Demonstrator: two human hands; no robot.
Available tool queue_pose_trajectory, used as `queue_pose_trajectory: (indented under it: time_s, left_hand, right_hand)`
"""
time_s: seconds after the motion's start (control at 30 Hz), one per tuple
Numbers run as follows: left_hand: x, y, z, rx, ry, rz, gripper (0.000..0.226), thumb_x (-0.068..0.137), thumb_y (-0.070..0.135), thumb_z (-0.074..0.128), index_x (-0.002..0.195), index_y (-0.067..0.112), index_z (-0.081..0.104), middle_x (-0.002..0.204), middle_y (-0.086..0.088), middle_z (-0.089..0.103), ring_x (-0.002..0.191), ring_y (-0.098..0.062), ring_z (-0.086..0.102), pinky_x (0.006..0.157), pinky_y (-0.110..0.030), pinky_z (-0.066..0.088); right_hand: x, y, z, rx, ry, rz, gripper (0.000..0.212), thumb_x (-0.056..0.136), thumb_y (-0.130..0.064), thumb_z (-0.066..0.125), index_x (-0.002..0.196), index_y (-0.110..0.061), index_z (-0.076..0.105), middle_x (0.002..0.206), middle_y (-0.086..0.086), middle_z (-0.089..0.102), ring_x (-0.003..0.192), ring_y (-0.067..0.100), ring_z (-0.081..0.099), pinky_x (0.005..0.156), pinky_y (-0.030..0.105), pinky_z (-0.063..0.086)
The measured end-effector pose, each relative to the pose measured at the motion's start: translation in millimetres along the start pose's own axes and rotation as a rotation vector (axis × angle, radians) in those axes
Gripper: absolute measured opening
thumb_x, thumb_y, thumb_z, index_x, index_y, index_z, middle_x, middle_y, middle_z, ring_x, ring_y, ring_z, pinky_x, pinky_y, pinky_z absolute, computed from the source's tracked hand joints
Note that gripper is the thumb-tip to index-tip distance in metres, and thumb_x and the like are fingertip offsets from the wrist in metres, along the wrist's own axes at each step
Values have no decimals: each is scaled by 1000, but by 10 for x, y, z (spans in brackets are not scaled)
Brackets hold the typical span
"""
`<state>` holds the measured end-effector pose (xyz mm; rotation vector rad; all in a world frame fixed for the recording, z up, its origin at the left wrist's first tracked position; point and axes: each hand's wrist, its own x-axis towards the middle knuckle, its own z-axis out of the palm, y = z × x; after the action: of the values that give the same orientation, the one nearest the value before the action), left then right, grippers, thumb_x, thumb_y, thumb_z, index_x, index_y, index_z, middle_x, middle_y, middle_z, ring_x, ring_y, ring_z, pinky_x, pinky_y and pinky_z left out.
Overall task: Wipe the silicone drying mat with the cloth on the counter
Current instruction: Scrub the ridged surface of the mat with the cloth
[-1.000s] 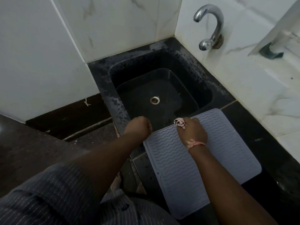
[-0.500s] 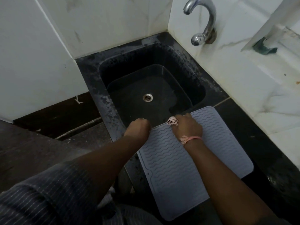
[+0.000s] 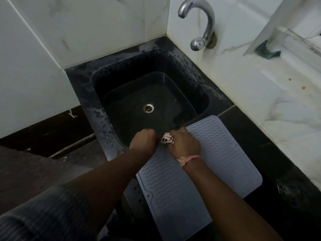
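Note:
A grey silicone drying mat point(image 3: 217, 162) with wavy ridges lies on the dark counter, its far edge at the sink's rim. My right hand point(image 3: 185, 142) grips a small bunched white patterned cloth point(image 3: 167, 138) and holds it on the mat's far left corner. My left hand point(image 3: 145, 140) is curled over that same corner's edge, right beside the cloth; what its fingers hold is hidden under the hand.
A black sink point(image 3: 149, 101) with a metal drain point(image 3: 148, 108) lies just beyond the mat. A chrome tap point(image 3: 201, 23) juts from the white tiled wall on the right. Dark counter point(image 3: 271, 145) runs along the mat's right side. A ledge holds a green sponge point(image 3: 267, 51).
My right hand has slid the cloth left along the mat's far edge until it sits against my left hand. The view has shifted slightly.

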<state>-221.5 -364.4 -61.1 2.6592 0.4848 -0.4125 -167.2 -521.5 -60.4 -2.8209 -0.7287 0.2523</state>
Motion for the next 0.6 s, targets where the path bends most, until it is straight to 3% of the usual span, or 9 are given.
queue_pose_trajectory:
  time_s: [0.1,0.3,0.43,0.6]
  left_hand:
    - [38,-12,-7,7,-24,-7,15,99,20,60,100,15,73,101,-9,68,92,-27,69,85,-41,60]
    - [105,73,-55,-23,-64,-54,12,99,20,60,104,15,69,101,-8,67,94,-24,68,87,-44,59]
    - [154,380,13,-22,10,59,15,101,21,57,110,17,68,108,-6,64,98,-23,67,88,-42,58]
    - [176,419,115,101,27,143,18,100,19,56,112,17,70,111,-9,63,100,-25,66,86,-41,58]
  right_hand:
    - [146,247,-68,-7,22,57,27,94,-48,57,112,-30,67,109,5,58,92,24,63,63,32,41]
    - [265,448,-200,14,77,262,26,97,-45,59,111,-25,67,110,5,59,87,23,63,68,35,50]
    - [63,235,-58,74,78,108,19,95,-45,56,104,-31,66,106,0,59,83,19,60,63,29,39]
    - [157,376,-72,26,69,123,24,93,-46,53,105,-31,67,109,3,59,89,25,64,64,33,47]
